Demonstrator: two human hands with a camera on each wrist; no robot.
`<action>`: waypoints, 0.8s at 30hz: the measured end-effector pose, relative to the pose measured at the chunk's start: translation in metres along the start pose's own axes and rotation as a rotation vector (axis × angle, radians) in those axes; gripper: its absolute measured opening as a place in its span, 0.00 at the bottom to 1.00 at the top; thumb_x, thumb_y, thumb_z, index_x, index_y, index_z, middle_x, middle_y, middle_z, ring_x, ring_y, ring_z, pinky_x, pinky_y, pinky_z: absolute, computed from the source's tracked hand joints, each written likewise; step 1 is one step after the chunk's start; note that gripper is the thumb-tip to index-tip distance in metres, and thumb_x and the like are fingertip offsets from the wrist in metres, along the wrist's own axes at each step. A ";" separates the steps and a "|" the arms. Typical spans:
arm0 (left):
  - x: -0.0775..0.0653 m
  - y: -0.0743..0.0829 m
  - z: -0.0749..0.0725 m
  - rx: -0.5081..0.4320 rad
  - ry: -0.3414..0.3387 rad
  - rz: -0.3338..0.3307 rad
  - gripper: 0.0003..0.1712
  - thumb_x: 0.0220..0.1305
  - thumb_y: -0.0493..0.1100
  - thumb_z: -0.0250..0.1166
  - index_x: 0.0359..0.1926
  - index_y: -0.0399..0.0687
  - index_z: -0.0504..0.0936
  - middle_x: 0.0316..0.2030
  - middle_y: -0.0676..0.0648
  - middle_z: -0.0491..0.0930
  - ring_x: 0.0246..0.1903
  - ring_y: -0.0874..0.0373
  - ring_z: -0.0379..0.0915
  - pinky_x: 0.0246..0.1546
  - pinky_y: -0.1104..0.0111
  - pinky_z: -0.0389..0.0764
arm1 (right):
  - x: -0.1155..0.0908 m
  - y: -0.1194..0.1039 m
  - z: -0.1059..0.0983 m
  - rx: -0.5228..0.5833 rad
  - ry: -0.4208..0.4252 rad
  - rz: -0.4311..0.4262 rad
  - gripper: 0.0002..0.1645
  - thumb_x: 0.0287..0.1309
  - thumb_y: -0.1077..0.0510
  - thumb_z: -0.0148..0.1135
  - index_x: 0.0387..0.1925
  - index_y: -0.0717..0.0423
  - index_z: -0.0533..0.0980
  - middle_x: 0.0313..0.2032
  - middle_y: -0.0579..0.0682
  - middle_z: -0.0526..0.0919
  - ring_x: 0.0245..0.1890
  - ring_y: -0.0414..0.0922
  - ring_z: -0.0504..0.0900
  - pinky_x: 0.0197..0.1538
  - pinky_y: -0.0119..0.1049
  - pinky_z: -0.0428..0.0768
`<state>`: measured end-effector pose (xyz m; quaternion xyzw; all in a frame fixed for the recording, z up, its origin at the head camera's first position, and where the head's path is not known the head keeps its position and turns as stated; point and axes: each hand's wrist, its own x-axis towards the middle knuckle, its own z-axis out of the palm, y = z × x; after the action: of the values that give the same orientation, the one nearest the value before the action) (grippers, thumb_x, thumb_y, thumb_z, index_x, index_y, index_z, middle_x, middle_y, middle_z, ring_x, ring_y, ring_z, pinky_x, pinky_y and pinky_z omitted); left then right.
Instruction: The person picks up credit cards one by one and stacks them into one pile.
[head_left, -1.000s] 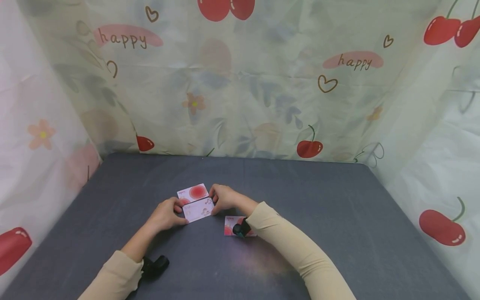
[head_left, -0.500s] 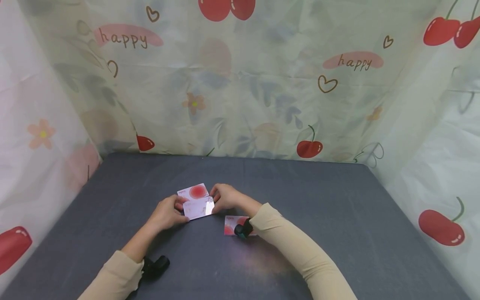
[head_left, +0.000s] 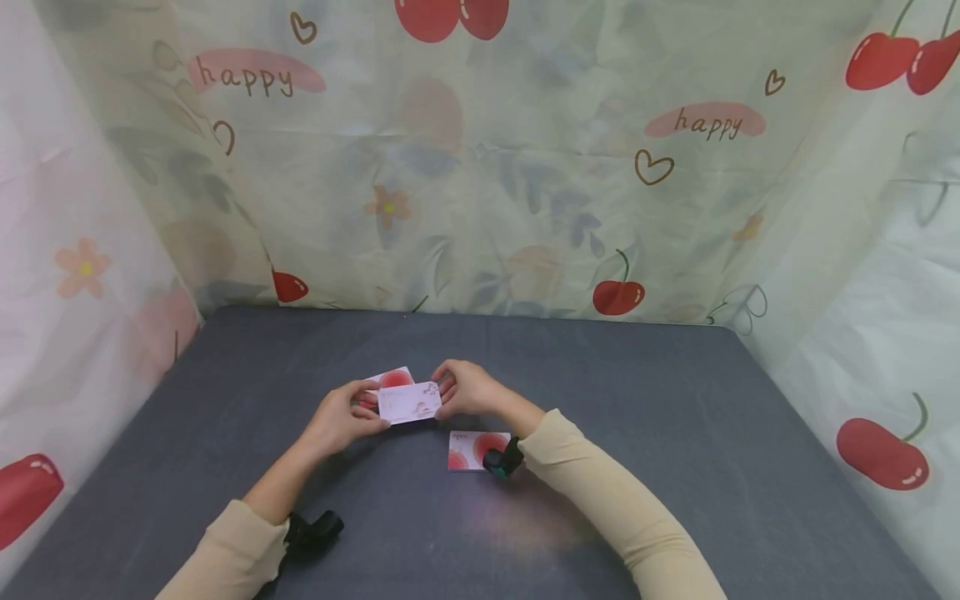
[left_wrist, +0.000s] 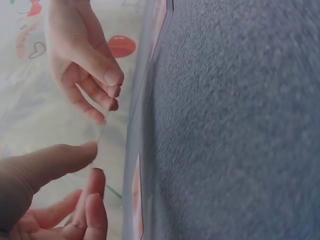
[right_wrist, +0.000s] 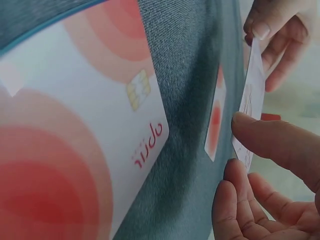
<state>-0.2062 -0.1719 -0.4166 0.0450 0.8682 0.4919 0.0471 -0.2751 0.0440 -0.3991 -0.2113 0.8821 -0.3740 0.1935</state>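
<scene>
A white card point(head_left: 410, 402) with small pink print is raised off the table between both hands. My left hand point(head_left: 341, 421) pinches its left end between thumb and fingers. At the opposite end my right hand point(head_left: 467, 390) pinches the right edge. The left wrist view shows the card point(left_wrist: 100, 137) nearly edge-on. Behind it on the table lies a white card with red circles point(head_left: 395, 378), partly hidden by the held card and left fingers. Nearer me, under the right wrist, are stacked red-circle cards point(head_left: 467, 450); the top one point(right_wrist: 75, 115) shows a gold chip.
A dark grey cloth-covered table point(head_left: 645, 417) spreads around the hands. A cherry-print curtain point(head_left: 480, 167) closes off the back and both sides. Black wrist cameras point(head_left: 318, 533) are strapped to both arms.
Both hands have lifted the white card and shifted it slightly right and away from me. It covers a different part of the red-circle card behind. The right forearm uncovers more of the stack.
</scene>
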 end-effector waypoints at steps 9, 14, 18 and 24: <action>0.000 0.008 0.008 -0.050 -0.007 -0.022 0.37 0.52 0.38 0.70 0.62 0.33 0.66 0.49 0.35 0.76 0.39 0.56 0.77 0.42 0.69 0.80 | -0.015 0.007 -0.012 0.033 0.028 -0.035 0.32 0.38 0.68 0.73 0.49 0.65 0.72 0.37 0.57 0.81 0.32 0.40 0.80 0.37 0.29 0.80; 0.001 0.013 0.013 -0.117 -0.006 0.018 0.36 0.51 0.34 0.69 0.61 0.30 0.66 0.48 0.33 0.75 0.37 0.58 0.79 0.39 0.72 0.80 | -0.025 0.010 -0.019 0.050 0.039 -0.063 0.33 0.39 0.68 0.72 0.51 0.66 0.71 0.38 0.58 0.80 0.34 0.41 0.80 0.39 0.30 0.80; 0.002 0.016 0.017 -0.170 -0.014 0.057 0.36 0.51 0.31 0.69 0.61 0.30 0.66 0.46 0.33 0.75 0.34 0.61 0.79 0.37 0.76 0.80 | -0.032 0.015 -0.022 0.053 0.044 -0.072 0.34 0.40 0.68 0.72 0.52 0.66 0.71 0.40 0.58 0.79 0.34 0.41 0.80 0.41 0.31 0.81; 0.004 0.019 0.023 -0.229 -0.042 0.120 0.35 0.50 0.28 0.67 0.60 0.26 0.65 0.45 0.30 0.74 0.33 0.62 0.79 0.35 0.78 0.78 | -0.042 0.021 -0.026 0.081 0.059 -0.089 0.34 0.41 0.67 0.72 0.53 0.66 0.70 0.39 0.58 0.78 0.33 0.40 0.78 0.43 0.33 0.81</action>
<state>-0.2066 -0.1426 -0.4122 0.1015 0.8009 0.5888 0.0408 -0.2576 0.0943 -0.3901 -0.2311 0.8612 -0.4239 0.1589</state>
